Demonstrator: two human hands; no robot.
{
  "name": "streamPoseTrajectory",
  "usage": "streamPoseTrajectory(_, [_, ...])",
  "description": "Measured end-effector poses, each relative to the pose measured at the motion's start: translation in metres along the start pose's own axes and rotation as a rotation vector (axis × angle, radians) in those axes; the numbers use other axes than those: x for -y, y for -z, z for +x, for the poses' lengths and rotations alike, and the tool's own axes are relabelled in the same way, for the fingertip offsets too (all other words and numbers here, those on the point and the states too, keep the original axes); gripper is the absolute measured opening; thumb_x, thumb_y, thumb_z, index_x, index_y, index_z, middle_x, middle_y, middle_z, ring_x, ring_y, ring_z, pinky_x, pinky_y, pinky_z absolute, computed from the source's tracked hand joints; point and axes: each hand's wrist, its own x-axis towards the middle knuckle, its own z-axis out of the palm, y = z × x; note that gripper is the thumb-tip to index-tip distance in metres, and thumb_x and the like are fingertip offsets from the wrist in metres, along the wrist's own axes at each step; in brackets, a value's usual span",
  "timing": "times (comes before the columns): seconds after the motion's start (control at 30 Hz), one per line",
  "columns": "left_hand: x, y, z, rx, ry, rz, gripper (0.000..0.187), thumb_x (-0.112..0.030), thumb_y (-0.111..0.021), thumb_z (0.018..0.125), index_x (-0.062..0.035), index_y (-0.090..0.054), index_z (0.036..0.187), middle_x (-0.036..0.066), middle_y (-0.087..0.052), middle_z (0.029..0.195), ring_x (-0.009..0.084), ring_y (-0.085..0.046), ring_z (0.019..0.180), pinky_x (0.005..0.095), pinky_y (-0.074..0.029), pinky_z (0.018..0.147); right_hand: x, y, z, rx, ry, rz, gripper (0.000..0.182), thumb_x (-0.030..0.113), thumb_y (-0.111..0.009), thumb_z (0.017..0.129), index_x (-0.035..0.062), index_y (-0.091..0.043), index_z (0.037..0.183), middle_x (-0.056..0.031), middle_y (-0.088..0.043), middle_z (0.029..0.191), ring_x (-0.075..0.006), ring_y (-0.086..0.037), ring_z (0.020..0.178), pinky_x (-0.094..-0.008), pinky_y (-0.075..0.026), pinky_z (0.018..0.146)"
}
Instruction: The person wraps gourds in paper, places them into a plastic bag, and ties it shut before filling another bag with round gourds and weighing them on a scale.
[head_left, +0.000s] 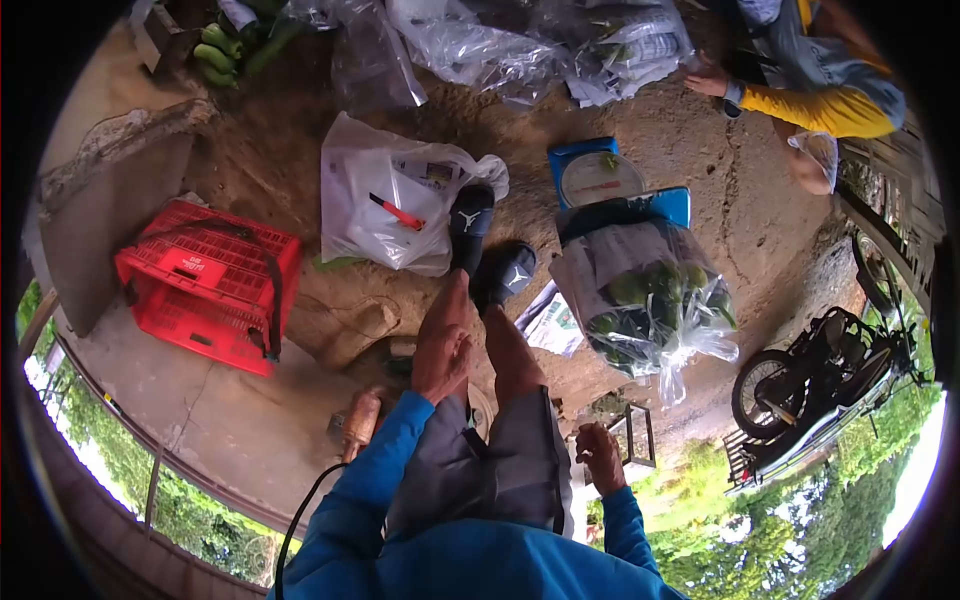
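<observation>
Seated person with both hands resting by the knees, produce bags ahead.

The left hand [441, 352] lies flat on the left knee, fingers loosely together, holding nothing. The right hand [601, 456], curled loosely, empty, sits beside the right thigh. A clear bag of green fruit [650, 305] stands right of the sandals [490, 245], before a blue scale [600, 175]; a red crate [205, 285] lies left.

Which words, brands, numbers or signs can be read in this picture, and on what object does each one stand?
White leaping-cat logo, no letters: on each of the two black slide sandals.
White label on the red plastic crate: too blurred to read.
Print on the white plastic bag with the red pen: too small to read.
Dial of the blue weighing scale: numbers unreadable.
Printed paper under the clear bag of green fruit: unreadable.
</observation>
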Motion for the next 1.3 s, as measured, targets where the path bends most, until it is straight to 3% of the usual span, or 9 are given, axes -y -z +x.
streamPoseTrajectory(0.43, [0.015, 0.001, -0.023, -0.035, -0.103, 0.188, 0.020, -0.024, -0.061, 0.084, -0.0054, -0.062, 0.090, 0.013, -0.064, 0.081, 0.0288, -0.064, 0.074, 0.0384, -0.050, 0.066, -0.063, 0.041, 0.006, -0.007, -0.058, 0.193, 0.042, 0.048, -0.052, 0.095, 0.0073, -0.059, 0.101, -0.0015, -0.058, 0.079, -0.0101, -0.056, 0.066, -0.0246, -0.046, 0.056])
streamPoseTrajectory(0.8, [0.057, 0.033, 0.006, 0.152, -0.088, 0.304, 0.029, -0.026, -0.063, 0.090, -0.0047, -0.059, 0.109, 0.006, -0.065, 0.090, 0.0152, -0.064, 0.081, 0.0283, -0.050, 0.072, -0.080, 0.008, 0.020, 0.001, -0.019, 0.315, 0.033, 0.045, -0.053, 0.095, 0.0117, -0.057, 0.098, 0.0008, -0.055, 0.078, -0.0100, -0.052, 0.063, -0.0257, -0.044, 0.054])
streamPoseTrajectory(0.9, [0.084, 0.022, 0.038, -0.015, -0.142, -0.237, 0.019, -0.024, -0.056, 0.087, -0.0074, -0.060, 0.093, 0.012, -0.063, 0.082, 0.0288, -0.063, 0.079, 0.0390, -0.048, 0.069, -0.066, -0.016, 0.017, 0.037, -0.014, 0.328, 0.031, 0.043, -0.053, 0.095, 0.0127, -0.057, 0.097, 0.0014, -0.054, 0.079, -0.0094, -0.052, 0.066, -0.0246, -0.044, 0.056])
streamPoseTrajectory(0.97, [0.057, 0.038, 0.062, -0.146, -0.291, -0.053, 0.018, -0.025, -0.054, 0.088, -0.0079, -0.060, 0.090, 0.010, -0.061, 0.078, 0.0271, -0.060, 0.073, 0.0373, -0.047, 0.064, -0.056, -0.038, 0.010, 0.017, -0.011, 0.357, 0.025, 0.037, -0.051, 0.097, 0.0130, -0.055, 0.100, 0.0014, -0.054, 0.083, -0.0084, -0.052, 0.069, -0.0223, -0.043, 0.057])
streamPoseTrajectory(1.03, [0.069, 0.022, 0.094, 0.034, -0.060, -0.651, 0.016, -0.024, -0.053, 0.089, -0.0112, -0.061, 0.087, 0.005, -0.058, 0.073, 0.0194, -0.056, 0.061, 0.0338, -0.044, 0.052, -0.093, -0.040, 0.025, 0.009, 0.087, 0.196, 0.023, 0.025, -0.045, 0.099, 0.0115, -0.052, 0.117, 0.0004, -0.059, 0.102, -0.0100, -0.059, 0.087, -0.0222, -0.046, 0.066])
streamPoseTrajectory(1.07, [0.069, 0.018, 0.106, 0.142, 0.116, -0.857, 0.015, -0.024, -0.052, 0.090, -0.0129, -0.061, 0.085, 0.002, -0.056, 0.070, 0.0155, -0.053, 0.055, 0.0320, -0.043, 0.047, -0.088, -0.057, 0.009, -0.043, 0.095, 0.527, 0.025, 0.017, -0.046, 0.098, 0.0105, -0.051, 0.122, -0.0024, -0.059, 0.111, -0.0123, -0.061, 0.097, -0.0242, -0.048, 0.071])
streamPoseTrajectory(1.13, [0.064, 0.031, 0.148, 0.289, 0.376, -0.692, 0.016, -0.030, -0.061, 0.090, -0.0145, -0.062, 0.091, -0.003, -0.053, 0.066, 0.0085, -0.048, 0.052, 0.0238, -0.038, 0.044, -0.090, -0.075, 0.007, -0.017, 0.252, 0.188, 0.032, 0.013, -0.048, 0.096, 0.0085, -0.050, 0.127, -0.0051, -0.058, 0.119, -0.0147, -0.060, 0.102, -0.0264, -0.048, 0.073])
streamPoseTrajectory(1.17, [0.062, 0.032, 0.162, 0.266, 0.379, -0.597, 0.018, -0.030, -0.062, 0.090, -0.0128, -0.063, 0.093, -0.003, -0.055, 0.069, 0.0075, -0.050, 0.054, 0.0237, -0.039, 0.046, -0.058, -0.094, -0.010, -0.113, 0.142, 0.201, 0.031, 0.022, -0.053, 0.095, 0.0070, -0.053, 0.123, -0.0035, -0.060, 0.108, -0.0117, -0.059, 0.092, -0.0247, -0.047, 0.070])
streamPoseTrajectory(1.3, [0.014, 0.072, 0.177, 0.425, -0.181, -0.227, 0.030, -0.034, -0.055, 0.093, -0.0047, -0.059, 0.089, 0.004, -0.051, 0.067, 0.0139, -0.047, 0.061, 0.0326, -0.040, 0.057, -0.021, -0.129, -0.034, -0.157, 0.260, 0.219, 0.029, 0.029, -0.059, 0.095, 0.0033, -0.061, 0.108, 0.0005, -0.058, 0.088, -0.0071, -0.053, 0.077, -0.0242, -0.045, 0.066])
